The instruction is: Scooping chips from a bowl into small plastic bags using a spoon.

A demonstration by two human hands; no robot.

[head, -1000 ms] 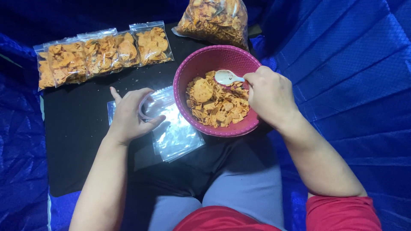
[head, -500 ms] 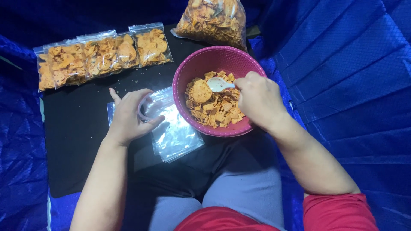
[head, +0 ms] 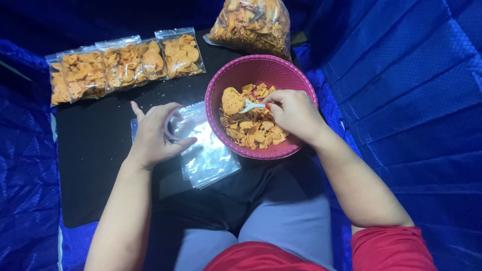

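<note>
3 small filled bags (head: pixel 120 68) far side of left hand (head: pixel 153 135). 1 big bag (head: pixel 251 22) beyond right hand (head: pixel 293 113). 1 bowl (head: pixel 236 75), 1 spoon (head: pixel 251 106) in right grip. Empty bags (head: pixel 211 155) by left hand: stack, no. unclear.

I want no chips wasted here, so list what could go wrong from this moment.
1. The left hand holds the clear bag open with its mouth apart from the pink bowl, so chips carried across could drop on the black mat.
2. The white spoon in the right hand is small and digs into large chips, which may break or slide off.
3. Loose empty bags beneath are slippery and might shift.
</note>
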